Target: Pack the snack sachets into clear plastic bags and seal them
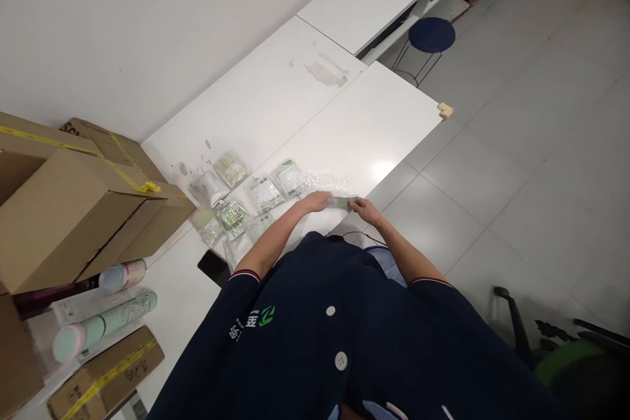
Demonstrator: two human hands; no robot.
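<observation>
Between my two hands, at the table's front edge, is a flat greenish packet (339, 203). My left hand (316, 201) grips its left end, and my right hand (365, 210) pinches the right end. Just beyond the packet, a clear plastic wrapper (329, 182) lies on the white table (339, 125). To the left of my left hand are several plastic-wrapped packets, among them a white and green one (289, 177), a white one (266, 193) and a greener one (231, 218). What is printed on the held packet is too small to read.
Large cardboard boxes (63, 210) stand at the left. Near them are a mint green bottle (105, 326), a jar (123, 275), a smaller box (108, 374) and a black phone (214, 268). A blue stool (432, 35) is beyond the table, whose corner has a yellow guard (445, 111).
</observation>
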